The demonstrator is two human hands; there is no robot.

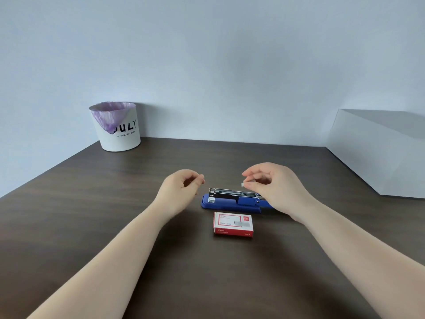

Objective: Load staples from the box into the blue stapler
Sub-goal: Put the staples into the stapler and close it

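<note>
The right hand (273,187) pinches a small staple strip (243,184) above the open blue stapler (232,200) mid-worktop (92,203); the left hand (181,187) hovers loosely curled, empty. The staple box (233,224) lies closed just nearer.

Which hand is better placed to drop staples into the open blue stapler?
Right. The right hand already pinches a small silver staple strip just above the open blue stapler; the left hand looks empty, off beside it.
</note>
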